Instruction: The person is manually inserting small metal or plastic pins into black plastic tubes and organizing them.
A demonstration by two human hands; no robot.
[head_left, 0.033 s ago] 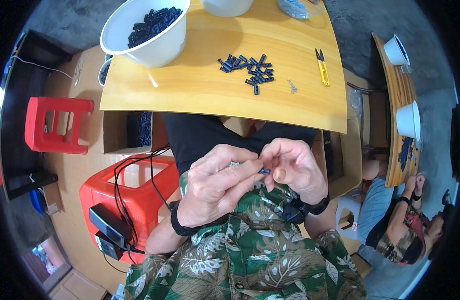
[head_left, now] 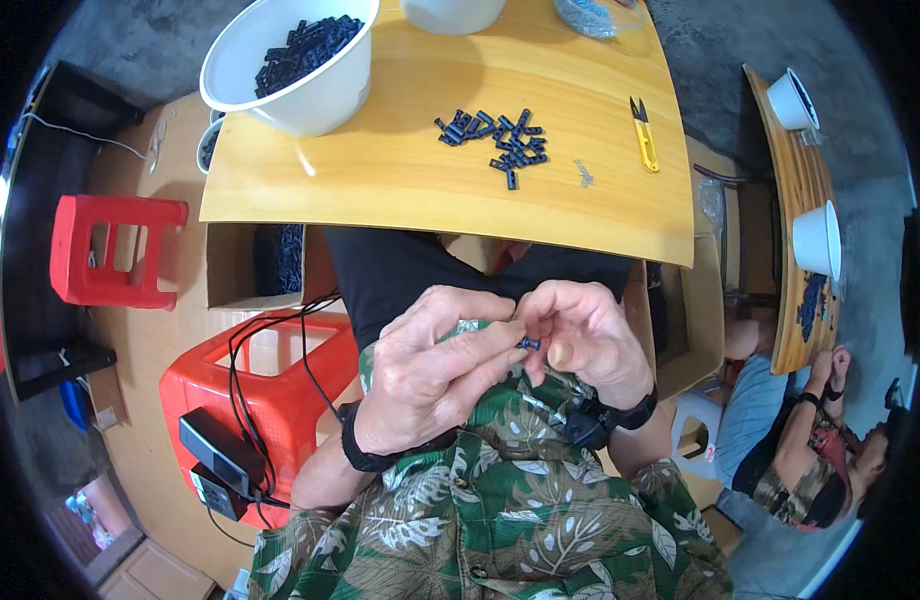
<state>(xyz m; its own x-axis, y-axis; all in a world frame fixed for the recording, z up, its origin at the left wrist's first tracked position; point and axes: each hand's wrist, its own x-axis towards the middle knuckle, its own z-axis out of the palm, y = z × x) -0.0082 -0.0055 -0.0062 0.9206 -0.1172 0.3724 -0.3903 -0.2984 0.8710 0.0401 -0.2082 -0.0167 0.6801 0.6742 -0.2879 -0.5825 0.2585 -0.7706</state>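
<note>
Above my lap, my left hand (head_left: 442, 362) pinches a small dark blue-black plastic part (head_left: 528, 343) between thumb and fingers. Only one end of it shows; the rest is hidden by the fingertips. My right hand (head_left: 592, 338) is close against it, fingers curled and thumb bent in beside that exposed end. What the right fingers grip, if anything, is hidden. On the table beyond lies a loose pile of similar dark plastic parts (head_left: 510, 145). Just right of the pile are several tiny silver screws or pins (head_left: 584, 173).
Yellow-handled thread snips (head_left: 645, 140) lie near the right of the wooden table (head_left: 400, 190). A white tub (head_left: 355, 100) of dark parts stands at back left. Red stools (head_left: 195, 385) with cables and black boxes are left. Another person (head_left: 780, 440) sits at a table on the right.
</note>
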